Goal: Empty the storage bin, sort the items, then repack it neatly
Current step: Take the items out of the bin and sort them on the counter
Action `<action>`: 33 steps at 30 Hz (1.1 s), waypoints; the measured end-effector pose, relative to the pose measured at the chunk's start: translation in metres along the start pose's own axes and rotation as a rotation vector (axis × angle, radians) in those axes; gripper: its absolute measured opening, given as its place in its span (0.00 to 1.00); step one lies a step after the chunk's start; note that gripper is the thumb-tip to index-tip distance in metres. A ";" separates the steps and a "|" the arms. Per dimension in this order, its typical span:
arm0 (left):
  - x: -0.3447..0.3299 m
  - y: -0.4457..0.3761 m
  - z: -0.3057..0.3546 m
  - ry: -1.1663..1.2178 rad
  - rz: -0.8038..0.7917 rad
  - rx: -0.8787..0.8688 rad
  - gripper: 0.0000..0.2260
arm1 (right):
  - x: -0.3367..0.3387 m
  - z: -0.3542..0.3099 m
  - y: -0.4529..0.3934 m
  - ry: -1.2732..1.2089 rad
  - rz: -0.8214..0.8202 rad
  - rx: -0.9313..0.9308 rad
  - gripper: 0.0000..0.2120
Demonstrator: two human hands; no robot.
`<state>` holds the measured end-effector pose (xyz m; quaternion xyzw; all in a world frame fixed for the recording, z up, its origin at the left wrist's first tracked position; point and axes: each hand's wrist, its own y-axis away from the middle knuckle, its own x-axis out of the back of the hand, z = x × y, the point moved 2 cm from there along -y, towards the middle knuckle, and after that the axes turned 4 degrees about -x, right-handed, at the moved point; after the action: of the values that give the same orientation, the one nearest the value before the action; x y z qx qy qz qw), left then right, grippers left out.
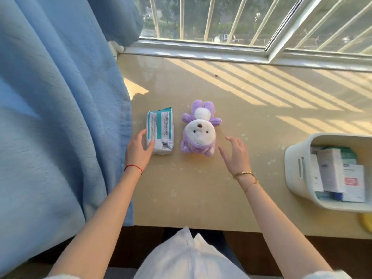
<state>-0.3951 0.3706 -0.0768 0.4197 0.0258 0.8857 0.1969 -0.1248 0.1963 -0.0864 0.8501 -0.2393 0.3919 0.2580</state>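
A white and teal wipes pack lies flat on the beige windowsill table. My left hand rests against the pack's left and near edge, fingers loosely curved on it. Just right of the pack lies a purple and white plush toy, face up. My right hand hovers open a little right of the plush, fingers spread, touching nothing. At the right edge stands the white storage bin, holding several white and blue boxes.
A blue curtain hangs over the table's left side, close to the pack. A barred window runs along the back. Something yellow peeks out below the bin. The table's front edge lies near my body.
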 end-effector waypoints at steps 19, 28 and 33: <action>-0.034 0.185 0.192 -0.164 0.087 -0.393 0.14 | 0.206 0.153 0.158 0.053 0.230 0.095 0.18; -0.187 0.251 0.322 -0.044 0.089 -0.320 0.14 | 0.312 0.313 0.129 0.108 0.147 0.068 0.18; -0.245 0.269 0.373 -0.035 0.066 -0.286 0.15 | 0.330 0.351 0.103 0.122 0.069 0.063 0.20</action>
<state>-0.0617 -0.0124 0.0414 0.4032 -0.1179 0.8789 0.2259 0.1934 -0.1683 0.0038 0.8237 -0.2400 0.4588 0.2313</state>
